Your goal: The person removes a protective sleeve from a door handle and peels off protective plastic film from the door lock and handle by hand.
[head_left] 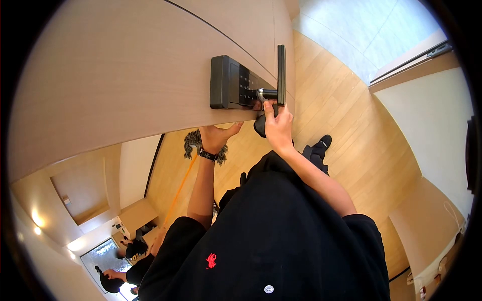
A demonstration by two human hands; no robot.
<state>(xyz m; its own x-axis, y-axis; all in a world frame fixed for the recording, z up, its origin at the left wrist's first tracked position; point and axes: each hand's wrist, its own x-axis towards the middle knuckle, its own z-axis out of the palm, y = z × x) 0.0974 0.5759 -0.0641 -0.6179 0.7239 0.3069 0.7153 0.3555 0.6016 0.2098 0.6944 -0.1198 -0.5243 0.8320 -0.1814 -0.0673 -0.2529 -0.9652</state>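
Black cloth of the shirt [296, 226] fills the near view, with a red logo [211, 261] and a white button [269, 289] on it. Both forearms reach forward from it. On the left wrist is a dark band [208, 155]; the left hand [216, 136] is at the door's near edge, below the lock, its fingers out of sight behind that edge, so I cannot tell whether they grip or merely rest. The right hand [279, 128] is curled narrow, thumb up against the handle's base, beside a black wad [259, 125] that it seems to hold; the wad looks like cloth, though its shape is partly hidden. Just past that thumb is the handle [281, 67], a black bar whose long axis runs straight away from the body, its near end at the right hand. That hand is clearly the nearer; the left is off to the handle's left. Beside the handle, also to its left, the lock [224, 83] lies slantwise on the door [125, 75], its keypad [246, 85] facing up. Beyond and below spreads the wood floor [346, 115], with a shoe [326, 142] and a grey mop head [191, 140] on an orange pole [181, 189]. Farther off, at lower left, is another person's forearm [159, 240] by a cabinet [138, 216]; pale tile [361, 30] lies at upper right.
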